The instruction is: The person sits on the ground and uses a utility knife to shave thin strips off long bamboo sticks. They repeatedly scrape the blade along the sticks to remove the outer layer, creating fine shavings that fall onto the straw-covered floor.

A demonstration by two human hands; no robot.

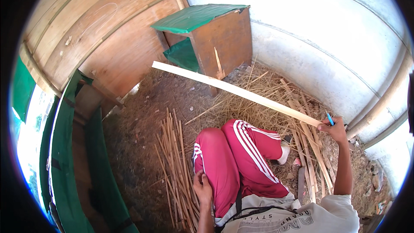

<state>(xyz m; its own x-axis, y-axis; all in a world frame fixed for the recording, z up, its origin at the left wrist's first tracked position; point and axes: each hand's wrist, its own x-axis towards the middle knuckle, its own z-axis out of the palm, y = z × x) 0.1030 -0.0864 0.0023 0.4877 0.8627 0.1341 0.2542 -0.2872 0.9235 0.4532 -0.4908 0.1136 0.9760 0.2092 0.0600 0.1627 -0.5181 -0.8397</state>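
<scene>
My right hand (334, 128), out to the right, is closed around the near end of a long pale bamboo strip (252, 96). A blue pen (330, 118) sticks up from the same hand. From there the strip slants up and left across the view, its far end in front of a wooden cabinet. My left hand (202, 186) rests beside my thigh in red trousers (217, 164), its fingers loosely bent and nothing seen in them. Just left of that hand lies a bundle of thin bamboo sticks (174, 164) on the ground.
The brown cabinet (226, 39) with a green cover stands in the far corner. Split bamboo pieces (308, 151) and straw (241, 105) lie by my right side. Green-covered shelving (71, 159) runs along the left. Pale sheet walls (319, 13) close off the right.
</scene>
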